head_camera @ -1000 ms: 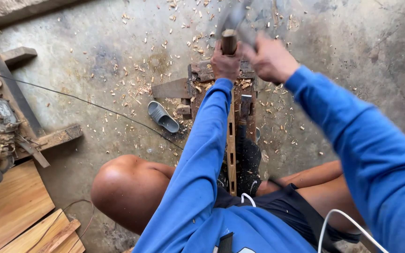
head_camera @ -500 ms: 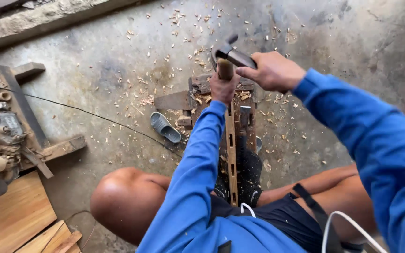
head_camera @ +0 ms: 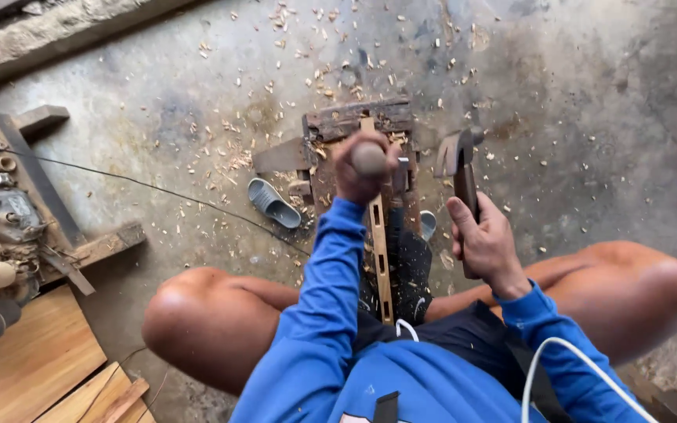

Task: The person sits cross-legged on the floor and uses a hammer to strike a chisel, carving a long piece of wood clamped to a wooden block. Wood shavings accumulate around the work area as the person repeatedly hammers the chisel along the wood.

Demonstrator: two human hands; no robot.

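Chisel and hammer over the wood strip, both hands clamped.
Your left hand (head_camera: 360, 178) grips the chisel (head_camera: 370, 159) upright on the strip (head_camera: 380, 258); right hand (head_camera: 486, 244) grips the hammer (head_camera: 461, 168) beside it: strike the handle squarely.

My sleeves are plain bright blue. My left hand (head_camera: 360, 176) grips a pale tan rounded wooden chisel handle (head_camera: 370, 157); my right hand (head_camera: 486, 239) holds a dark grey-brown steel hammer (head_camera: 459, 160). The grey rubber slipper (head_camera: 273, 202) lies on dull grey concrete floor (head_camera: 589, 94) flecked with tan chips.
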